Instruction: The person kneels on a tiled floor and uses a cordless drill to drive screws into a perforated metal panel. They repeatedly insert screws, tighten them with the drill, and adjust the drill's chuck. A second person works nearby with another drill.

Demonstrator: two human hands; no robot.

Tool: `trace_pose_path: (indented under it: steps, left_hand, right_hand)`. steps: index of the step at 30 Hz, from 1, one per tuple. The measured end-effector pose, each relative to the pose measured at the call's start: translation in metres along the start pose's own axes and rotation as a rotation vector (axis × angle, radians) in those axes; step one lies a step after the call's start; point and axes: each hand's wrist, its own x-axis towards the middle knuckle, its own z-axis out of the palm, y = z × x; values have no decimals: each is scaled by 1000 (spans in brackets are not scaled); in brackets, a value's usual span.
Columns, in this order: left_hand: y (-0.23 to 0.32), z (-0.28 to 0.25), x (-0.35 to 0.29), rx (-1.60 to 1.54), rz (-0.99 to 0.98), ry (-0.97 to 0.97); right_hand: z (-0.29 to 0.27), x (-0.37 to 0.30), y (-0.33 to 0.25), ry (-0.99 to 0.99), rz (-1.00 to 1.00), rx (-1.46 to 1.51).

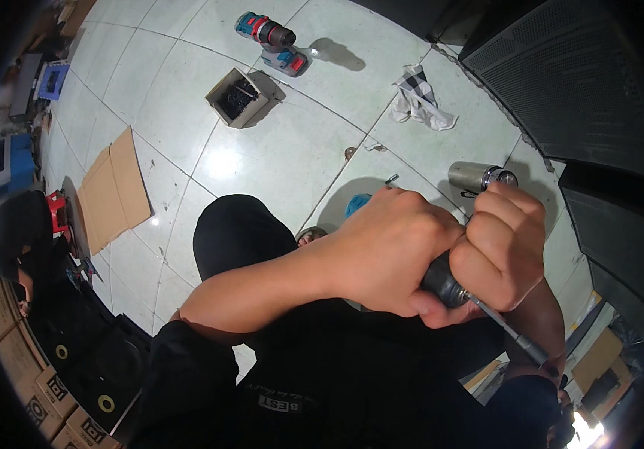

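Observation:
My left hand (389, 251) comes across from the left, its fingers wrapped round a black drill chuck (443, 283). A long driver bit (509, 331) with a thick dark end sticks out of the chuck toward the lower right. Pressed close to the left hand, my right hand (503, 243) is curled into a fist just above the chuck; what lies inside its fingers is hidden. Past the left hand a small blue piece (357, 203) shows, but I cannot tell whether it belongs to the held tool.
A blue-and-red cordless drill (266, 34) stands on the tiled floor, near a small box of dark screws (237, 101). A cloth (421, 101), a steel flask (475, 175), flat cardboard (114, 191) and dark speaker cabinets (584, 82) lie around. Another person (19, 232) is at far left.

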Motion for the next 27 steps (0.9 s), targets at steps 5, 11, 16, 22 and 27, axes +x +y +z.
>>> trace_pose_path:
  steps: [5,11,16,22,27]
  left_hand:
    - [3,10,2,70,29,195]
    - [-1,13,-1,88,66,260]
    - [-8,15,4,219,84,417]
    - [-10,7,10,258,-59,440]
    - [-13,-8,16,128,-156,330]
  right_hand:
    - [2,-3,-3,80,63,27]
    - [-1,-3,-2,-3,124,69]
    - [1,-3,1,6,211,81]
    - [4,-6,4,-58,403,9]
    - [11,-11,14,21,446,69]
